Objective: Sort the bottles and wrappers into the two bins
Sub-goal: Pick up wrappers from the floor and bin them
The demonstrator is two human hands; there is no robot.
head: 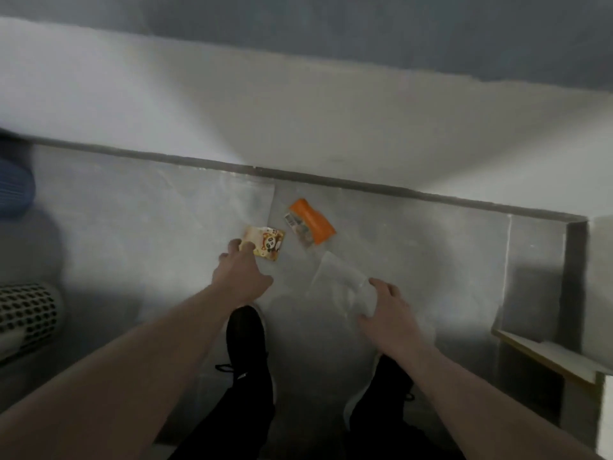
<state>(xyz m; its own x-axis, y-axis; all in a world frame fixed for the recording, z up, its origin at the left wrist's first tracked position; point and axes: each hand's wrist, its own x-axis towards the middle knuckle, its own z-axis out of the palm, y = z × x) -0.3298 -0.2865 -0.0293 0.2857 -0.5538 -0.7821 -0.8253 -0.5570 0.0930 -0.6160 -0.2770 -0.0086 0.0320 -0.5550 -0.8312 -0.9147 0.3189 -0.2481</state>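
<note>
On the grey floor (132,227), seen from the head camera looking down, three pieces of litter are found close to the dark skirting strip along the white wall (298,111). A small yellow snack wrapper (265,244) with a cartoon panda print is pinched at its left edge by the fingers of the left hand (240,272), which are curled round it. Just to the right of it, and apart from it, an orange wrapper (310,222) with a barcode label is lying flat on the floor, untouched. Nearer to the person, a clear plastic wrapper (345,287) is gripped at its near end by the right hand (386,312), whose fingers are bent over the crumpled film; the far end of it is resting on the floor.

Below the hands, two black shoes (247,343) and dark trouser legs are seen. At the left edge a blue ribbed bin (15,190) is partly visible, blurred, and below it a white perforated bin (26,313). At the right edge, the corner of a white board with a wooden edge (547,353) is seen.
</note>
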